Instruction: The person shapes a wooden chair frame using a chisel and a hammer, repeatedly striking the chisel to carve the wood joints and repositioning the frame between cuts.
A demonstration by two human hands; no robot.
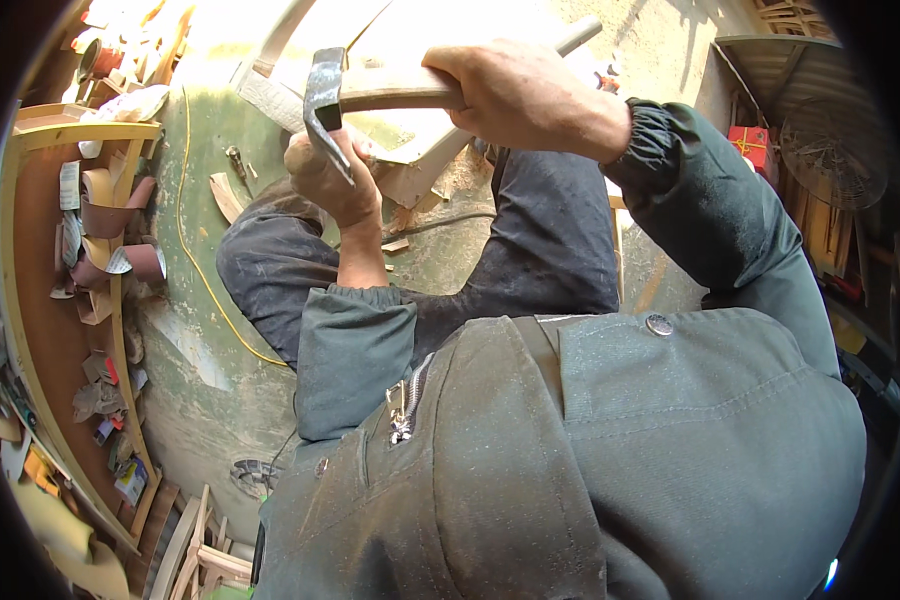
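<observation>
Two hands busy: right hand (pixel 515 95) gripping hammer (pixel 370 95) by its handle, head raised over left hand (pixel 330 175), closed on something hidden, beside wood piece (pixel 420 150).

- The hammer (pixel 370 92): dark metal head, dull and worn, with a scuffed sheen; handle of pale, smooth wood.
- The wooden workpiece (pixel 420 140): pale raw wood, matt, rough at its cut edges.
- The jacket (pixel 610 440): grey-green woven cloth, matt and dusty, with metal snaps and a metal zip.
- The trousers (pixel 550 240): dark cloth speckled with dust.
- The floor (pixel 195 350): green painted surface, worn and scuffed.
- Sandpaper scraps (pixel 105 215): curled, brown, gritty.
</observation>
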